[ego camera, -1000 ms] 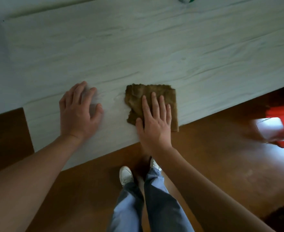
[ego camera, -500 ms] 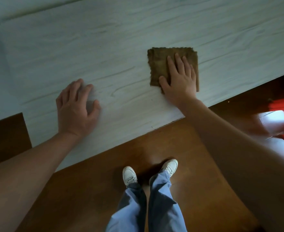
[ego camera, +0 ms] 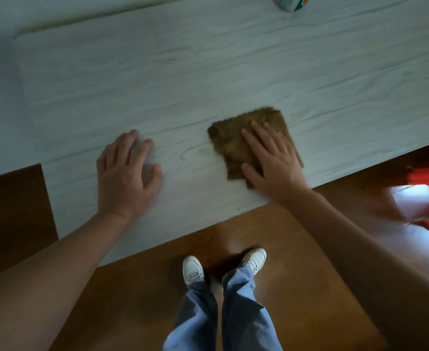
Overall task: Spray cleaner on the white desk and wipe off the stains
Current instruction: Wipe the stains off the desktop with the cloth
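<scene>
Status: wiping stage in progress, not complete. The right grip point(ego camera: 274, 163) lies flat, fingers straight and slightly spread, pressing a brown cloth point(ego camera: 231, 145) onto the white counter point(ego camera: 208, 72); it pinches nothing. The cloth is folded to a rough square with ragged edges. Most of it shows ahead of and to the left of that grip, and its near corner reaches almost to the counter's front edge. The left grip point(ego camera: 124, 178) rests palm down on bare counter, well to the left of the right grip, fingers loosely spread and holding nothing. Its fingertips are blurred, so fine contact cannot be judged. A labelled container point(ego camera: 290, 2), green and orange and cut off by the frame, stands far ahead of the right grip. It is probably the cleaner, and since it stands in neither grip, spraying appears finished for now. Surface condition: pale wood-grain finish, broadly clean in appearance. A faint darker patch sits just left of the cloth, and whether it is moisture or residue cannot be told. A tiny dark speck shows ahead of the right grip and another near the front edge below it. Judgement: the strip around the cloth is being worked. The far and left portions show no wet sheen or wiping marks, so I cannot tell whether they have been wiped. The specks and the patch need passes before sign-off.
</scene>
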### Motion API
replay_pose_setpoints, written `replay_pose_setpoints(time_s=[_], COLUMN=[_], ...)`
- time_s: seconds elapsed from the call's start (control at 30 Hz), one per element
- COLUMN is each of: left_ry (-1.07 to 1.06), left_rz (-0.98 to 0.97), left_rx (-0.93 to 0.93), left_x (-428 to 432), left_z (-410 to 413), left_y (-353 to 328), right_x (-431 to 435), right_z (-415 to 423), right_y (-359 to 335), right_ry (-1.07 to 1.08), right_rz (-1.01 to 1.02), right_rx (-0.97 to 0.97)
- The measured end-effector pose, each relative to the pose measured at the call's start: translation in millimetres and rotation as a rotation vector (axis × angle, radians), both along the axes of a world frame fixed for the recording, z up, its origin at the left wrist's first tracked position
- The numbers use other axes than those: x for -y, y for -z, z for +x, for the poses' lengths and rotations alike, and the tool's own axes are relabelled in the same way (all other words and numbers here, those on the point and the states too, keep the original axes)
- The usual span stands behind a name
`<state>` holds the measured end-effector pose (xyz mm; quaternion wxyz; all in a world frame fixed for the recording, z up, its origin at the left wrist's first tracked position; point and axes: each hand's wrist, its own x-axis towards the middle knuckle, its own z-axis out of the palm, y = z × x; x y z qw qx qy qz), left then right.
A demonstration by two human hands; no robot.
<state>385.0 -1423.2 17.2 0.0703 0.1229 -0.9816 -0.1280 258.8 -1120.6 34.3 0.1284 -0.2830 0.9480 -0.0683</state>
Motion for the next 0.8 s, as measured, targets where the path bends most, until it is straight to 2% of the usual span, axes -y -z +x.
replay_pose_setpoints(time_s=[0.13,0.27,0.37,0.53,0.7,0.8], left_ry=[-0.002,0.013,0.019,0.011,-0.008,-0.008], left_rz=[-0.019,-0.073,-0.097,-0.084,-0.011,-0.006], left_rx=[-0.025,-0.037,-0.043,-0.010,0.006,0.004], left_x=[0,3,3,2,0,1], left_z=[0,0,1,0,0,0], left_y=[3,6,9,6,2,3], right_x=[23,87,129,151,93,39], right_z=[-73,-104,-97,-26,55,60], right_y=[3,5,6,7,6,5], right_ry=[0.228,0.390,0.329,0.050,-0.073,-0.081], right_rz=[-0.008,0.008,-0.014,-0.088,-0.148,-0.123], right_rx=[-0.024,-0.004,0.000,0.011,0.041,0.035])
